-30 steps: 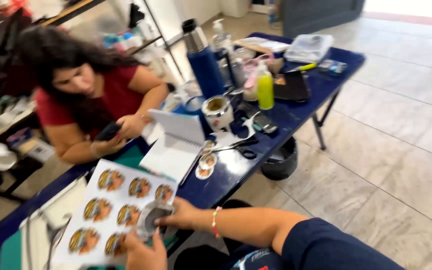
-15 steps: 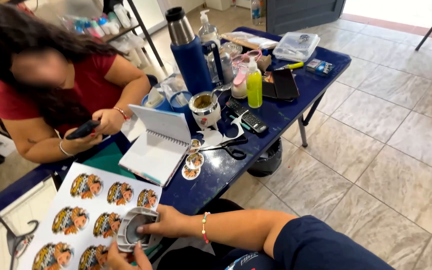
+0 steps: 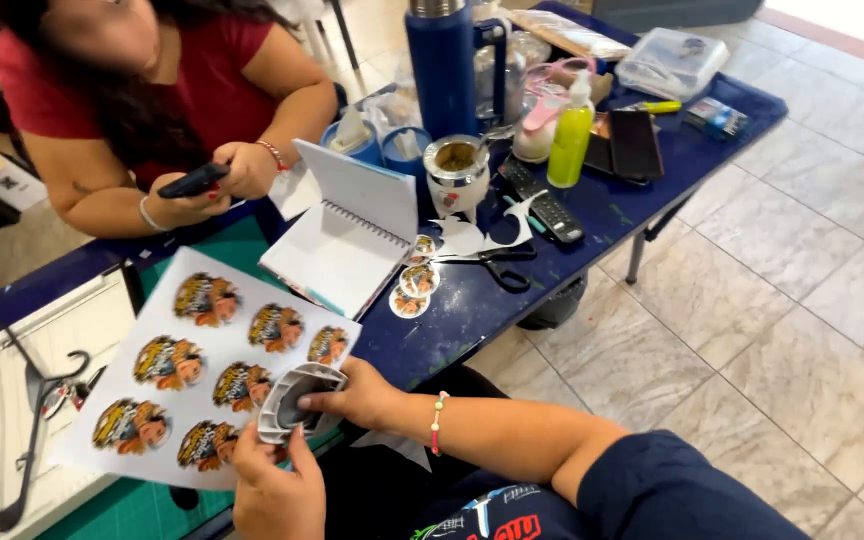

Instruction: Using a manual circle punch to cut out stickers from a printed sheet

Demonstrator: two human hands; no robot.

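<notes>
At the near edge of the blue counter [image 3: 592, 215], my left hand [image 3: 277, 490] and right hand [image 3: 357, 395] both grip a grey round cutter [image 3: 292, 400] pressed on a printed sticker sheet [image 3: 202, 360]; scissors [image 3: 492, 262] lie farther right.

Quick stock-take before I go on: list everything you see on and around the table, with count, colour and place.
punch: 1, grey, round, on sheet, in both hands
sticker sheet: 1, white with colour prints, table's near left
notebook: 1, white, spiral, open, mid table
cut stickers: about 3, round, beside notebook
scissors: 1, black, right of stickers
flask: 1, blue, far mid
cup: 1, white, in front of flask
bottle: 1, yellow-green, right of cup
remote: 1, black, near bottle
table: 1, blue
other person: 1, red top, holding phone, far left
left hand: under punch
right hand: on punch's right edge
</notes>
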